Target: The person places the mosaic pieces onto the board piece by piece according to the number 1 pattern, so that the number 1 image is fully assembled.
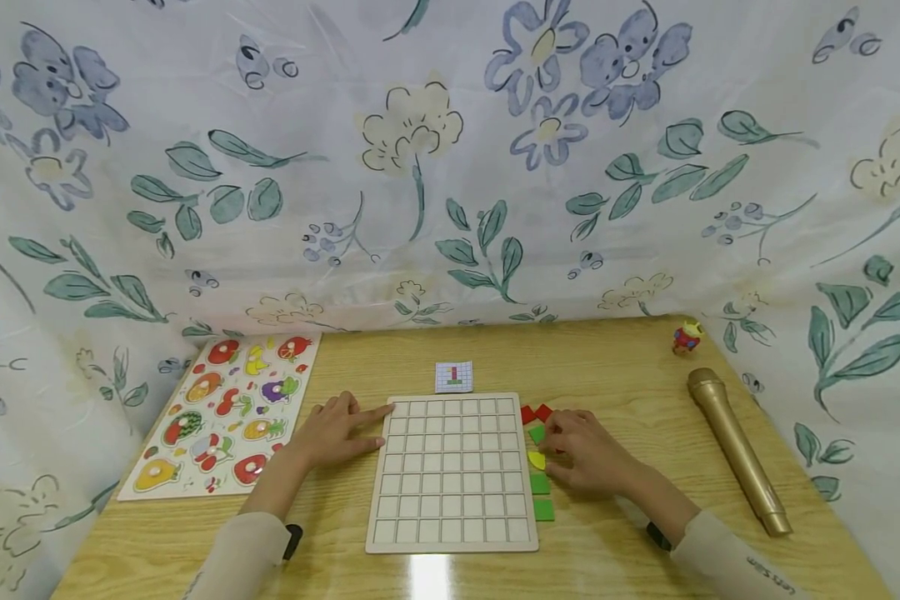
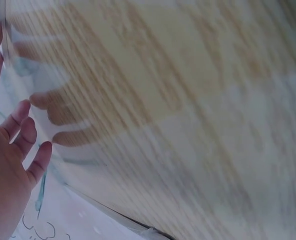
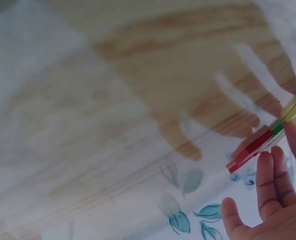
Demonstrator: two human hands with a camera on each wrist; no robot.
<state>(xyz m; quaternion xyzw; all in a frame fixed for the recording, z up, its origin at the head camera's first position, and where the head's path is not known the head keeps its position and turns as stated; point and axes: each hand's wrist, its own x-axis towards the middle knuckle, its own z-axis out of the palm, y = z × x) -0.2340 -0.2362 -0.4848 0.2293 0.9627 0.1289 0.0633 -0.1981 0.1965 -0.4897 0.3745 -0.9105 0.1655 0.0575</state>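
Observation:
A pale wooden grid board (image 1: 452,546) lies between the two hands. At its upper left corner my left hand (image 1: 337,433) rests, the straight index finger on the corner and the thumb at the left edge. Beside the board's right edge, my right hand (image 1: 588,454) bends over a column of small coloured tiles, its fingertips at a yellow rounded tile (image 1: 536,460). Red tiles (image 1: 536,414) lie at the column's top, with green tiles (image 1: 542,509) below. In the right wrist view, the fingers reach along the red tile (image 3: 252,147) and yellow tile (image 3: 291,109); the thumb is hidden there.
Above the board is a small card (image 1: 453,377) with a coloured grid pattern. A fruit puzzle board (image 1: 225,417) lies at the left. On the right are a gold microphone (image 1: 738,454) and a small toy figure (image 1: 687,337). A floral curtain (image 1: 450,183) hangs behind the table.

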